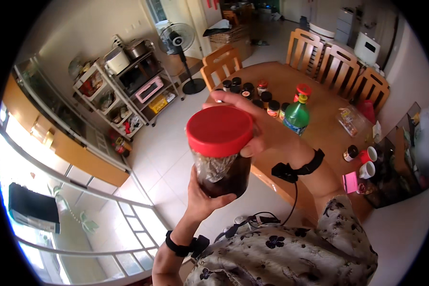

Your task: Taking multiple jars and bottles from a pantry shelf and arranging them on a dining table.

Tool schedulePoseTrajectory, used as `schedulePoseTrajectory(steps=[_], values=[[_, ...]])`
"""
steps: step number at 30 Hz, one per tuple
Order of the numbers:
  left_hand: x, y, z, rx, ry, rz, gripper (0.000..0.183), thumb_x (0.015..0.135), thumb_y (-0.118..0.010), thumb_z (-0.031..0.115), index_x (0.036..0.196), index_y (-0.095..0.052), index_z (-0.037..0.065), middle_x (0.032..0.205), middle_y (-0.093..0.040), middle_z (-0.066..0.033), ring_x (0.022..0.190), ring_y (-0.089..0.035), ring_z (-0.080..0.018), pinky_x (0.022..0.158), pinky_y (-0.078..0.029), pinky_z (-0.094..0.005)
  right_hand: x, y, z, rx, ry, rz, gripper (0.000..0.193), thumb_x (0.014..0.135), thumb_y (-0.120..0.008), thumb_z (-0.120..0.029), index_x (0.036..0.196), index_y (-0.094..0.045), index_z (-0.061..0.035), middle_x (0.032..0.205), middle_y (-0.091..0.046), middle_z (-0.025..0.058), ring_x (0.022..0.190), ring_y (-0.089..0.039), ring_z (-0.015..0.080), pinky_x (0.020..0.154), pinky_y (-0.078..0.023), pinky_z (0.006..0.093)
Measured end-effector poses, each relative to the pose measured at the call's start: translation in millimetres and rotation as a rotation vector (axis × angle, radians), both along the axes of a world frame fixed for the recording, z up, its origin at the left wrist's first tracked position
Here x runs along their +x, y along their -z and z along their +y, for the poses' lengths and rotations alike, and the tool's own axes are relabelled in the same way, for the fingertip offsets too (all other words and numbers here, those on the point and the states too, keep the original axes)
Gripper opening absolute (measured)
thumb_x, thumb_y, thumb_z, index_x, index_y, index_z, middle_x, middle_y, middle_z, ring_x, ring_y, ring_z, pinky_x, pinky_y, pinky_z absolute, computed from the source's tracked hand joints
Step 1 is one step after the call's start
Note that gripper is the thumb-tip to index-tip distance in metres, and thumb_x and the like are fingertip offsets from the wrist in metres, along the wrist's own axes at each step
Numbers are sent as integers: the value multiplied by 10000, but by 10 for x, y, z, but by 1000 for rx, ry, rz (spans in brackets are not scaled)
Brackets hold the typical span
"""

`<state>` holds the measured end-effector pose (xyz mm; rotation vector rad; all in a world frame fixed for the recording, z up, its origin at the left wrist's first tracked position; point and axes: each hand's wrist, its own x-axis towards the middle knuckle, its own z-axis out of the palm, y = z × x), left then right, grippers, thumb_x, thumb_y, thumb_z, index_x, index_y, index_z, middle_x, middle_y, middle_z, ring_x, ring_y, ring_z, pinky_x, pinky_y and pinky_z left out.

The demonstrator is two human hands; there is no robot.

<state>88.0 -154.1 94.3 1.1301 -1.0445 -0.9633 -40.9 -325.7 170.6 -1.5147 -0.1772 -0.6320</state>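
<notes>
The left grip [199, 198] cups the jar [234, 177], the right grip [266, 127] clasps its lid [219, 129]. It might slip if both loosen.

Left head-worn fisheye, facing down and forward; jar [219, 151] close.

1. I see a wide, round jar [236, 178] with dark brown contents.
2. Its broad red lid [219, 127] sits on top, crinkled clear film [214, 168] below.
3. It stands nearly upright in mid-air, left hand [202, 196] cupping it low, right hand [261, 123] gripping the lid.
</notes>
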Motion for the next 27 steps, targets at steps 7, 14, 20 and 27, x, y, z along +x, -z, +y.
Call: schedulePoseTrajectory(steps=[7, 14, 20, 27], values=[[-24, -94, -483, -143, 141, 150, 866, 559, -832, 112, 1244, -318, -18, 1151, -497, -138, 1068, -506, -220, 934, -408, -353, -357, -50, -14, -77, 415, 67, 855, 765, -721, -300, 1387, -188, -55, 1304, -413, 111, 1211, -398, 216, 971, -356, 351], [140, -132, -755, -140, 488, 342, 855, 598, -780, 120, 1300, -308, 1, 1198, -494, -106, 1111, -481, -205, 972, -366, -345, -386, -235, 160, -213, 618, 46, 775, 816, -661, -328, 1378, -205, -51, 1267, -447, 114, 1057, -465, 164, 861, -394, 292], [196, -201, -931, -81, 703, 523, 811, 617, -730, 143, 1304, -326, -9, 1217, -497, -119, 1140, -471, -224, 998, -340, -347, -350, -489, 213, -160, 685, 153, 951, 724, -641, -582, 1361, -258, 11, 1331, -380, 115, 1239, -356, 210, 1020, -273, 335], [52, -257, -1291, -146, 840, 557, 785, 632, -712, 205, 1291, -353, -26, 1207, -510, -135, 1120, -492, -230, 982, -365, -352, -450, -672, -87, -177, 558, 87, 906, 697, -709, -528, 1309, -324, 19, 1207, -471, 78, 1112, -442, 163, 941, -342, 293]])
